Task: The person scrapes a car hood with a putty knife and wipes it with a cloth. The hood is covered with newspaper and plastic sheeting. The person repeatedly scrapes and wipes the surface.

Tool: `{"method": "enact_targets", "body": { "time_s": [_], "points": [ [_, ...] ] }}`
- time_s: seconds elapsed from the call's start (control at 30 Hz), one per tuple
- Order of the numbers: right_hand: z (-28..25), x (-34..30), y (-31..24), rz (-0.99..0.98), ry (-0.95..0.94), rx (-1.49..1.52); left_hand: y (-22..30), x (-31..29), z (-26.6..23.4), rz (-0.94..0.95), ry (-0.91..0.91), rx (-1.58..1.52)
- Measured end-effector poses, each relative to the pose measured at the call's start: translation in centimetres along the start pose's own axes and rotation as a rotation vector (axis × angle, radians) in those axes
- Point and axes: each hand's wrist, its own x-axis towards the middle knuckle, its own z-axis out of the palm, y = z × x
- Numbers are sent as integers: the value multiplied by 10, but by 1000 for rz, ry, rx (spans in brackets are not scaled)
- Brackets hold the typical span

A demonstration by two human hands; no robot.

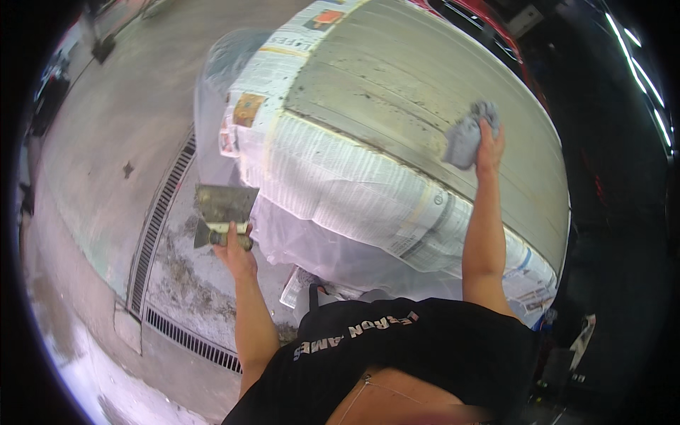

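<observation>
My right hand (pixel 489 150) is closed on a crumpled grey cloth (pixel 463 143), held against or just over a dull grey-beige vehicle roof (pixel 397 78). Shallow ridges run along the roof, and dark specks are scattered over it. Out to the left, my left hand (pixel 237 253) grips a putty knife (pixel 227 201) with a broad, stained blade pointing away from me. A smaller blade (pixel 202 234) sticks out sideways from the same grip; it seems to belong to a second putty knife. Newspaper (pixel 340 180) is taped along the roof's near and left edges.
Clear plastic sheeting (pixel 319 237) hangs below the newspaper, between the vehicle and my body. Metal drain grates (pixel 161 212) cross the concrete floor (pixel 142 92) at the left. A red vehicle (pixel 489 21) stands beyond the roof. Strip lights glow at the far right.
</observation>
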Motion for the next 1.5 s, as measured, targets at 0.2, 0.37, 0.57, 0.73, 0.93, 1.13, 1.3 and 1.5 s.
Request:
{"method": "enact_targets", "body": {
  "time_s": [0.2,0.37,0.57,0.73,0.93,1.13,1.3,1.5],
  "points": [
    [-164,-11,171,74,32,-814,-46,25,115,90,-110,43],
    [-27,-34,144,41,-48,-965,-45,23,138,89,84,-72],
    [135,-44,84,-185,-189,-836,-32,-6,17,-88,254,94],
    [325,-54,10,-327,-518,-396,-18,-26,2,-116,148,110],
    [340,-43,-117,35,-755,176,-26,-40,-47,-224,104,291],
    [345,-3,16,-466,-396,-636,3,-65,-106,-101,182,258],
    [402,-91,-73,-323,-903,-426,4,-82,-154,-20,404,280],
    [415,-124,-193,-153,-1159,364,-12,-131,-271,-56,643,380]
  ]
}}
